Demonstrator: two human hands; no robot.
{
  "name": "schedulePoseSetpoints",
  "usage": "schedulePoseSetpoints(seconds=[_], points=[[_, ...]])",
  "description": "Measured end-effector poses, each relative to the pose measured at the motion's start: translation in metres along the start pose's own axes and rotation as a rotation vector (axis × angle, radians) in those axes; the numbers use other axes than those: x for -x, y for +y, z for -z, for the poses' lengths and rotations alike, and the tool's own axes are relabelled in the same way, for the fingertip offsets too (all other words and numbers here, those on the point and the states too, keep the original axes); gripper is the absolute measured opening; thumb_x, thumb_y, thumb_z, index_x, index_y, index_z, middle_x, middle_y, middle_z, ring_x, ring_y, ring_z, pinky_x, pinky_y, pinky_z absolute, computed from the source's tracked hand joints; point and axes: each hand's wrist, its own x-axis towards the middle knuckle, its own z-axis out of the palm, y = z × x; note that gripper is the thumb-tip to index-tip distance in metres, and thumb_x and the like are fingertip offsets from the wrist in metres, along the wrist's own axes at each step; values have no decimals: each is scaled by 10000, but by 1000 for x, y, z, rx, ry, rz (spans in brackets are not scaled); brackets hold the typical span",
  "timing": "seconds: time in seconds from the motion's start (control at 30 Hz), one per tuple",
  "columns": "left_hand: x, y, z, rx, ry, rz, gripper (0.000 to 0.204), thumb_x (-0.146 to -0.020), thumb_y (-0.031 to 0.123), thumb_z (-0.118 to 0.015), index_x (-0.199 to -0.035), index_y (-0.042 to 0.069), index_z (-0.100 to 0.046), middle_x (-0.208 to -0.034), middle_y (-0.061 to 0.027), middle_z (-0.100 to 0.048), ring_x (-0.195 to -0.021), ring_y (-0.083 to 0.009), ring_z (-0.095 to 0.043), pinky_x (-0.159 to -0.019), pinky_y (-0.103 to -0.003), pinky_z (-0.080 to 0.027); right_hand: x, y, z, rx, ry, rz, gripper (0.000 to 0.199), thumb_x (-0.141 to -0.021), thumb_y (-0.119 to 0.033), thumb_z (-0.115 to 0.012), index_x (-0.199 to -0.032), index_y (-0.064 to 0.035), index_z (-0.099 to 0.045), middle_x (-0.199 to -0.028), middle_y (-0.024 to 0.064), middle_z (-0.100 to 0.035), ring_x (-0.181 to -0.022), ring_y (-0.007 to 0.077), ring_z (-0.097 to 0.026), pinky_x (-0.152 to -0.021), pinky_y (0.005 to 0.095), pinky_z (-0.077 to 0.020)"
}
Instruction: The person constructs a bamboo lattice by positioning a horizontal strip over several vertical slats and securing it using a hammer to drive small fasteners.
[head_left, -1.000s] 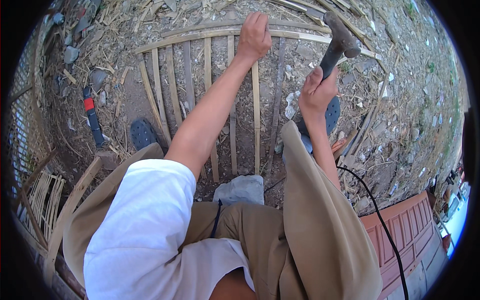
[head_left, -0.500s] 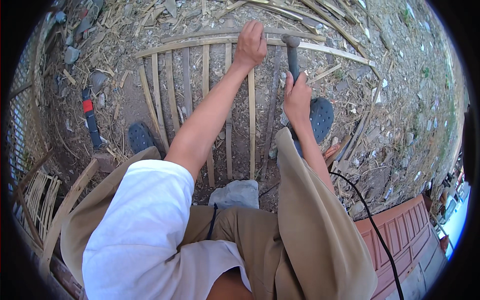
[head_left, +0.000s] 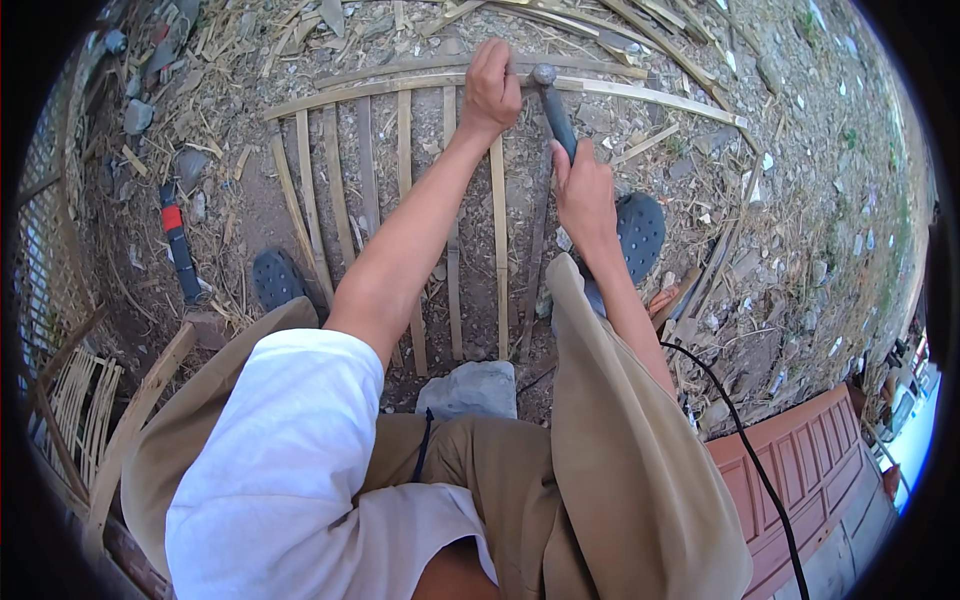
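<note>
My right hand [head_left: 586,196] is wrapped around the dark handle of a hammer [head_left: 560,122]. The round metal hammer head is over the crosspiece, just right of my left hand [head_left: 491,88]. That left hand is closed at the long wooden crosspiece [head_left: 640,97], over the top of a slat; whatever its fingers pinch is hidden. Several thin wooden slats [head_left: 502,250] run from the crosspiece toward me, side by side on the ground. A second strip of wood [head_left: 400,68] lies just beyond the crosspiece.
A grey stone block [head_left: 467,390] sits at the near ends of the slats, between my legs. A dark tool with a red band [head_left: 172,218] lies on the left. Loose wood strips [head_left: 650,35] are scattered at the far side. A black cable [head_left: 735,425] and a reddish panel [head_left: 800,470] are on the right.
The hammer has swung left, from upright to tilted, bringing its head closer to my left hand. My right hand has moved slightly left and up; my left hand stays closed at the crosspiece.
</note>
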Motion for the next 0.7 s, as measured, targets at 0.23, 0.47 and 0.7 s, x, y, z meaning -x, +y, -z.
schedulePoseSetpoints(seconds=[0.23,0.47,0.7], points=[[-2,5,-2,-19,11,-3,64,-813,-25,-476,-855,-29,-428,-811,-216,-446,-742,-429,-461,-700,-510,-404,10,-5,9,-201,159,-10,359,-1153,-286,-646,-1142,63,-565,-726,346,-671,-725,578,-704,-604,641,-494],[6,-1,9,-54,-14,14,64,-816,-32,-477,-866,-30,-438,-829,-233,-467,-787,-455,-491,-729,-529,-416,-3,-29,34,-201,105,-38,332,-1138,-264,-680,-1104,53,-585,-699,321,-660,-710,577,-697,-596,619,-484],[-2,10,-4,-41,10,-27,52,-835,-37,-471,-864,-33,-428,-818,-230,-455,-767,-452,-482,-714,-518,-412,7,8,-1,-29,128,-72,367,-1166,-274,-611,-1053,67,-534,-718,350,-670,-736,606,-694,-619,657,-511]])
